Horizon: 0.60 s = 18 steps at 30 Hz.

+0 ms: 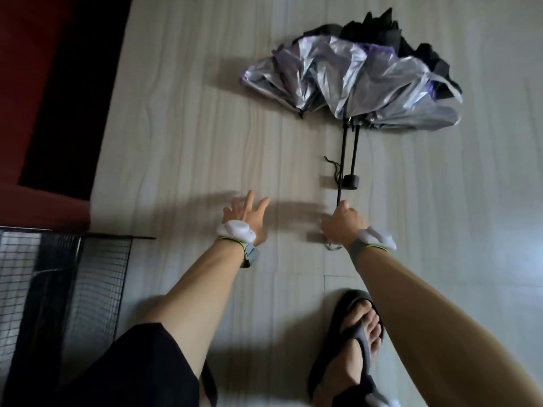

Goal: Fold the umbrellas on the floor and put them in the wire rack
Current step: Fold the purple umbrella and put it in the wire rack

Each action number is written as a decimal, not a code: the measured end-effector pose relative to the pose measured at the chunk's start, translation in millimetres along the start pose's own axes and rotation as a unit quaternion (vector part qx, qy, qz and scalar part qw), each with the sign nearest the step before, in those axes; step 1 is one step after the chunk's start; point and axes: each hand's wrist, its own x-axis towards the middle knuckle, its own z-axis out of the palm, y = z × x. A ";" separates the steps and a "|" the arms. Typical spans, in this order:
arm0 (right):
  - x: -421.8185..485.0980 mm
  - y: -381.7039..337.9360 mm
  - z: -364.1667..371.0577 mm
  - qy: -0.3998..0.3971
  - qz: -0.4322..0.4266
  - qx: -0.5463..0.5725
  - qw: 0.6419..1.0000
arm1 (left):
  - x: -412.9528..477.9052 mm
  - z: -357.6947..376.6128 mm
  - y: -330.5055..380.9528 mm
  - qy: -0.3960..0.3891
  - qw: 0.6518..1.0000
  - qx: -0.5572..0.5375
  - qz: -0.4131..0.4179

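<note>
- The floor [205, 127] of pale, wood-grained tiles carries everything. Its left edge meets a red and black surface [35, 83], too cropped for us to name.
- We count two umbrellas, going by two black shafts that lie side by side. Both are unfolded, with their canopies in one crumpled heap toward the floor's far right.
- The silver canopy [352, 80], trimmed in purple, is spread on the near side of the heap. The black canopy [379, 27] is bunched behind it and touches it.
- One shaft ends in a square black handle [351, 181] resting on the floor, with a thin black cord [333, 167] just beside it.
- The other shaft [342, 160] runs nearer to us, into the right grip [343, 224]. That grip is curled tight round the shaft's near end, thumb on top.
- The left grip [244, 215] is wide, its fingers spread above bare floor. It holds nothing and is well apart from both shafts.
- One wire rack [97, 274], black mesh, stands at the floor's near left corner, well apart from the umbrellas.
- Open floor lies between the rack and the heap, and more to the right of the shafts.
- One foot in a black sandal [346, 324] stands at the near edge, below the right forearm.
- We count two grey wristbands, one per wrist [249, 254].
</note>
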 end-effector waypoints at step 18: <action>-74.3 -5.5 -35.6 0.144 -0.031 0.256 0.955 | -23.2 -94.2 4.5 -0.007 0.997 -0.061 -0.040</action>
